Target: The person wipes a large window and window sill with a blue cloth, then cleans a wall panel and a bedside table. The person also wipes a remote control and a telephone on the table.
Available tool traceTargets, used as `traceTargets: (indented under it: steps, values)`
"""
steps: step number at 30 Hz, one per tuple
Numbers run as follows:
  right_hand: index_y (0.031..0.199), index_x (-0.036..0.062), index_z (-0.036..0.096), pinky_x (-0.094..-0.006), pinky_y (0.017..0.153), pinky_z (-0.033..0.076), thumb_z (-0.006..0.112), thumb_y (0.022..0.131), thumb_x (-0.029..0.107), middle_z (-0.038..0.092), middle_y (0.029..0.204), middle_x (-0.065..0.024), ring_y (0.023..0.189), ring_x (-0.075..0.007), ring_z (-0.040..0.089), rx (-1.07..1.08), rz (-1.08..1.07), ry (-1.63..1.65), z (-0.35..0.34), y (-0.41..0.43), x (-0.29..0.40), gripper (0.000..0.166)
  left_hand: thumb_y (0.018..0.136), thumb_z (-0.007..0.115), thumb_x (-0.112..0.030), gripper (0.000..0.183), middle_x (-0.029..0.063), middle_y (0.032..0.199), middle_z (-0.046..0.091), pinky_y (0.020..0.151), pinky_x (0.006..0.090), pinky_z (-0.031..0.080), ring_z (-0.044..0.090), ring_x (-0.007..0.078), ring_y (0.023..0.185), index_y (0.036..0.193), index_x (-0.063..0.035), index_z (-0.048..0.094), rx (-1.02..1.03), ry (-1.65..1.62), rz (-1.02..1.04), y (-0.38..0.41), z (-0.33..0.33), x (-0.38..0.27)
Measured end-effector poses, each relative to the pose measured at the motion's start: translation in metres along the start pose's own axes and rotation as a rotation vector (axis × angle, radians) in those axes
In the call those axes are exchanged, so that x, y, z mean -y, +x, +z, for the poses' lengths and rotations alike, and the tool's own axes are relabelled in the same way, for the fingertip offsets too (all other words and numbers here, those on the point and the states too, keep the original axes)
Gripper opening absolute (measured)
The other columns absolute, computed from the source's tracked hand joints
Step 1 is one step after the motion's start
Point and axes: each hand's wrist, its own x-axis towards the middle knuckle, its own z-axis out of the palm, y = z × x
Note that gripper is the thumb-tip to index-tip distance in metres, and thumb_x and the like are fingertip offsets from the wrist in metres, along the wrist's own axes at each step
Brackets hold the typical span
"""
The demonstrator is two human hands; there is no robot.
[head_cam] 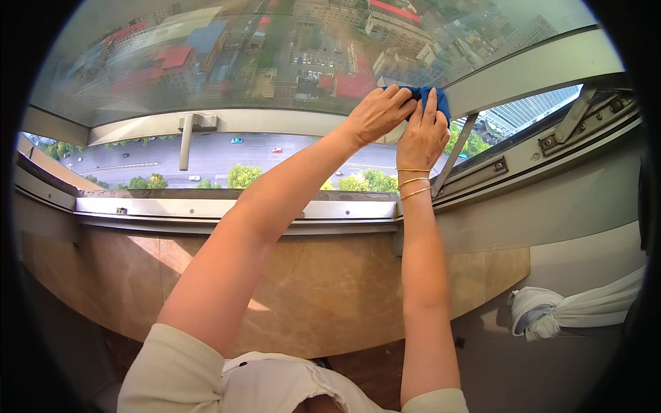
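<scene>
Both arms stretch forward to a blue cloth at the lower right corner of a tilted-out window pane. My left hand grips the cloth's left part with bent fingers. My right hand, with thin gold-coloured bangles on its wrist, presses the cloth from the near side, one finger extended along it. Beneath the cloth, the corner where the bottom rail and the side rail of the metal sash meet is partly hidden by the hands.
A window handle juts from the bottom rail at left. Metal stay arms join sash and frame at right. Through the gap lies a road far below. Nearer are a stone sill and a bunched white curtain at right.
</scene>
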Motion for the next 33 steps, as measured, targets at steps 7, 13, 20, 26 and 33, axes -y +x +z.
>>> traceTargets:
  steps: [7,13,20,26,33]
  values:
    - [0.104,0.0031,0.061,-0.0374,0.083,0.044,0.054,0.08,0.008,0.049,0.127,-0.0073,0.099,-0.0245,0.05,0.263,0.063,0.294,0.063,-0.062,0.039,0.025,0.073,0.056,-0.015,0.006,-0.0016,0.083,0.05,0.068,0.0274,0.039,0.049,0.0147,0.084,0.078,-0.0121,0.057,0.19,0.102,0.062,-0.068,0.034,0.025]
    - [0.106,0.0068,0.061,-0.0392,0.084,0.043,0.06,0.073,0.009,0.051,0.124,-0.0077,0.099,-0.0271,0.049,0.34,0.111,0.329,0.079,-0.076,0.058,0.033,0.072,0.056,-0.015,0.005,-0.0009,0.081,0.05,0.068,0.029,0.04,0.05,0.0163,0.084,0.076,-0.0125,0.053,0.209,0.08,-0.083,-0.096,0.042,0.026]
    - [0.106,0.0045,0.061,-0.0398,0.085,0.041,0.062,0.067,0.006,0.051,0.121,-0.0096,0.101,-0.0282,0.047,0.285,0.011,0.551,0.049,-0.066,0.139,0.039,0.071,0.057,-0.011,0.01,0.0013,0.085,0.05,0.068,0.0312,0.044,0.051,0.0188,0.085,0.08,-0.011,0.053,0.251,0.168,-0.237,-0.146,-0.031,0.069]
    - [0.105,0.0047,0.062,-0.0377,0.083,0.041,0.06,0.07,0.008,0.052,0.117,-0.0087,0.099,-0.0259,0.047,0.241,-0.093,0.808,0.018,-0.049,0.233,0.035,0.069,0.058,-0.007,0.016,0.0039,0.089,0.05,0.068,0.0312,0.045,0.051,0.022,0.087,0.083,-0.0094,0.051,0.303,0.418,-0.493,-0.192,-0.11,0.1]
    - [0.102,0.0083,0.064,-0.0374,0.079,0.042,0.058,0.072,0.004,0.053,0.107,-0.0087,0.094,-0.0263,0.049,0.163,-0.141,0.931,0.016,-0.046,0.253,0.03,0.069,0.058,0.003,0.021,0.0105,0.093,0.049,0.074,0.0398,0.046,0.049,0.0319,0.088,0.086,-0.0058,0.049,0.116,0.252,-0.737,-0.208,-0.119,0.11]
